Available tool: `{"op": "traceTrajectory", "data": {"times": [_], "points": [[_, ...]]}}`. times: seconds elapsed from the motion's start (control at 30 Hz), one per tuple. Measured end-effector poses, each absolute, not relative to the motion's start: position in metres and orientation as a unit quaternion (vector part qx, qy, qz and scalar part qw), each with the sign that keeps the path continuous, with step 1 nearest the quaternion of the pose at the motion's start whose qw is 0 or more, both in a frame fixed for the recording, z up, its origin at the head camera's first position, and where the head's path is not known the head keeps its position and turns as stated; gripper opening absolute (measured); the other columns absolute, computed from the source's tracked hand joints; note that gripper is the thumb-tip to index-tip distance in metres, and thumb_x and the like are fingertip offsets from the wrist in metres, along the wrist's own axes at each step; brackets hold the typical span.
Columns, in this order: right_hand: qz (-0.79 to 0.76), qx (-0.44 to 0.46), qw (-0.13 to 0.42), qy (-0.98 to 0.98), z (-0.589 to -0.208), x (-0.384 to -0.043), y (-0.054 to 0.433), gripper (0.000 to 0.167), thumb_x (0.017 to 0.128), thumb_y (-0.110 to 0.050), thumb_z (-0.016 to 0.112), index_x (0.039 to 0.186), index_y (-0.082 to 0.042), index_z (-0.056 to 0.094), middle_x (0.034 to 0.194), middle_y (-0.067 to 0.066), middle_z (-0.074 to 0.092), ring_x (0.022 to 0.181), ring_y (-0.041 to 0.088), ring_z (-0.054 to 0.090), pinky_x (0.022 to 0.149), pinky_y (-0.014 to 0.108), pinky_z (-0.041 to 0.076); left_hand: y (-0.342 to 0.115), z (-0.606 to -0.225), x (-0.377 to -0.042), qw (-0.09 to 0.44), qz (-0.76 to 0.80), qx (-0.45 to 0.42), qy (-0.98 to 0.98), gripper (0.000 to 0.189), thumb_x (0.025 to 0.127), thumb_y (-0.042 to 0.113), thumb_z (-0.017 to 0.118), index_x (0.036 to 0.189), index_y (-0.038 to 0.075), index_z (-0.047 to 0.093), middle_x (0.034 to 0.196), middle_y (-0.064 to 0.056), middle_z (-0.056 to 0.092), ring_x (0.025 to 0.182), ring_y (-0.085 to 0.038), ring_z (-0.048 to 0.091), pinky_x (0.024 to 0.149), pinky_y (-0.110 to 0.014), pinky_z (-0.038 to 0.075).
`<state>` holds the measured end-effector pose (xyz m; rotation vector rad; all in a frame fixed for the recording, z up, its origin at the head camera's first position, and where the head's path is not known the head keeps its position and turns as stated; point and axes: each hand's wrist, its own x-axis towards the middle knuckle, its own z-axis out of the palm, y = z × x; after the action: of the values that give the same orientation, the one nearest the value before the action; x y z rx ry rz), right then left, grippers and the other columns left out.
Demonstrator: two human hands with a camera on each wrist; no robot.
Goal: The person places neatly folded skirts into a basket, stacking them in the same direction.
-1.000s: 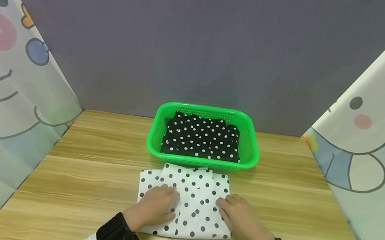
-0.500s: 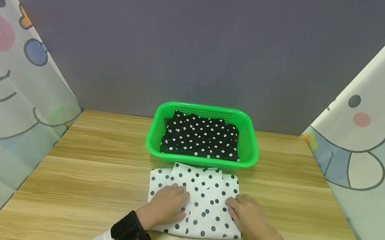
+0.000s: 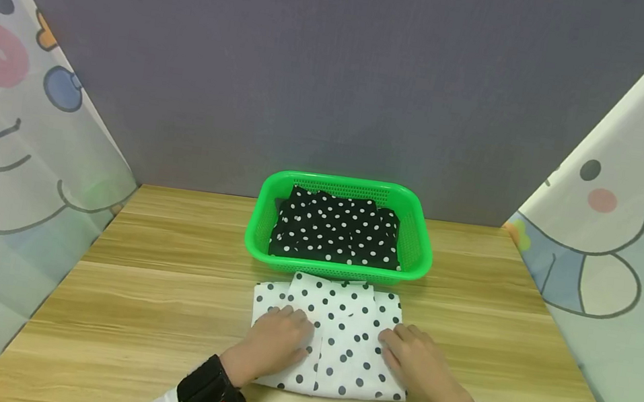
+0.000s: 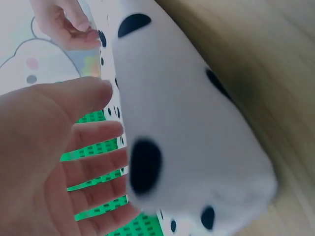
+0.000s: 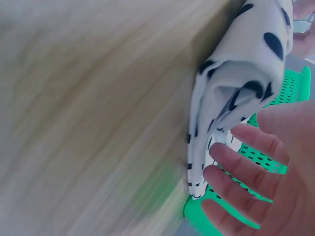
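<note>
A white garment with dark polka dots (image 3: 340,360) lies folded flat on the table. On its left part rests my left hand (image 3: 278,339); in the left wrist view that hand's fingers (image 4: 98,164) are spread and fairly straight, with their tips at the fabric. My right hand (image 3: 414,359) touches the garment's right edge. Its fingers (image 5: 246,174) look extended and slightly bent in the right wrist view, not wrapped round the fabric. From that side, the folded layers and a rolled thicker edge (image 5: 246,83) show.
Just behind the garment stands a green plastic basket (image 3: 337,271) with black white-dotted fabric (image 3: 336,230) folded inside. A wooden table (image 3: 164,289) carries everything. A grey panel (image 3: 338,81) rises at the back, with cartoon-printed sheets on both sides.
Both hands and the white garment have slid a little to the right along the table, mostly in the first half second. The basket has stayed in place.
</note>
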<state>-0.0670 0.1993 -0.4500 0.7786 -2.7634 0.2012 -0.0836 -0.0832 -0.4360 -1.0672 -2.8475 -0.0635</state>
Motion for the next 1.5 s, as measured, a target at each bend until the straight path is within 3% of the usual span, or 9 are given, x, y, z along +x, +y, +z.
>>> {"op": "traceTrajectory", "data": {"times": [0.17, 0.4, 0.6, 0.83, 1.03, 1.23, 1.5], "points": [[0.080, 0.227, 0.124, -0.963, -0.449, -0.066, 0.196, 0.020, 0.082, -0.020, 0.066, 0.100, -0.011, 0.066, 0.085, 0.001, 0.060, 0.074, 0.012, 0.055, 0.064, 0.028, 0.050, -0.098, -0.433, -0.084, 0.078, -0.037, -0.310, -0.947, 0.033, 0.079, 0.036, 0.067, 0.103, 0.014, 0.064, 0.093, -0.001, 0.060, 0.082, -0.017, 0.055, 0.073, -0.031, 0.047], [0.104, 0.161, 0.080, -0.978, -0.446, -0.068, 0.192, 0.028, 0.083, -0.023, 0.066, 0.107, -0.009, 0.064, 0.090, 0.005, 0.060, 0.078, 0.016, 0.055, 0.067, 0.030, 0.050, -0.121, -0.436, -0.087, 0.089, -0.039, -0.273, -0.957, 0.031, 0.079, 0.036, 0.067, 0.098, 0.011, 0.063, 0.085, 0.000, 0.056, 0.077, -0.016, 0.050, 0.069, -0.030, 0.045], [0.118, 0.123, 0.056, -0.984, -0.448, -0.071, 0.194, 0.032, 0.083, -0.023, 0.066, 0.110, -0.007, 0.063, 0.097, 0.011, 0.060, 0.084, 0.021, 0.059, 0.071, 0.032, 0.051, -0.131, -0.440, -0.088, 0.073, -0.045, -0.239, -0.967, 0.038, 0.078, 0.039, 0.069, 0.099, 0.009, 0.063, 0.087, -0.003, 0.056, 0.076, -0.018, 0.051, 0.069, -0.032, 0.045], [0.139, 0.084, 0.044, -0.986, -0.455, -0.071, 0.198, 0.035, 0.082, -0.023, 0.066, 0.112, -0.005, 0.062, 0.092, 0.012, 0.059, 0.076, 0.020, 0.057, 0.061, 0.030, 0.048, -0.134, -0.445, -0.086, 0.042, -0.077, -0.185, -0.979, 0.043, 0.079, 0.043, 0.067, 0.101, 0.006, 0.063, 0.085, -0.005, 0.055, 0.071, -0.015, 0.048, 0.062, -0.030, 0.045], [0.146, 0.068, 0.032, -0.986, -0.454, -0.068, 0.193, 0.036, 0.084, -0.024, 0.063, 0.115, -0.006, 0.060, 0.097, 0.014, 0.059, 0.081, 0.023, 0.058, 0.065, 0.033, 0.050, -0.134, -0.445, -0.082, 0.015, -0.067, -0.137, -0.988, 0.050, 0.080, 0.050, 0.063, 0.100, 0.005, 0.060, 0.078, -0.005, 0.049, 0.065, -0.015, 0.042, 0.055, -0.027, 0.039], [0.129, 0.080, 0.031, -0.988, -0.450, -0.066, 0.186, 0.040, 0.084, -0.027, 0.064, 0.116, -0.003, 0.059, 0.098, 0.017, 0.058, 0.082, 0.025, 0.057, 0.067, 0.036, 0.051, -0.136, -0.448, -0.079, 0.011, -0.070, -0.141, -0.987, 0.046, 0.080, 0.049, 0.063, 0.097, 0.006, 0.058, 0.075, -0.004, 0.046, 0.064, -0.016, 0.041, 0.053, -0.028, 0.037], [0.145, 0.063, 0.013, -0.987, -0.449, -0.069, 0.179, 0.043, 0.083, -0.030, 0.065, 0.117, -0.005, 0.058, 0.096, 0.015, 0.056, 0.079, 0.023, 0.056, 0.066, 0.036, 0.051, -0.135, -0.453, -0.085, 0.014, -0.080, -0.174, -0.981, 0.057, 0.077, 0.047, 0.067, 0.111, 0.002, 0.058, 0.090, -0.010, 0.055, 0.073, -0.017, 0.051, 0.064, -0.031, 0.048]]}}
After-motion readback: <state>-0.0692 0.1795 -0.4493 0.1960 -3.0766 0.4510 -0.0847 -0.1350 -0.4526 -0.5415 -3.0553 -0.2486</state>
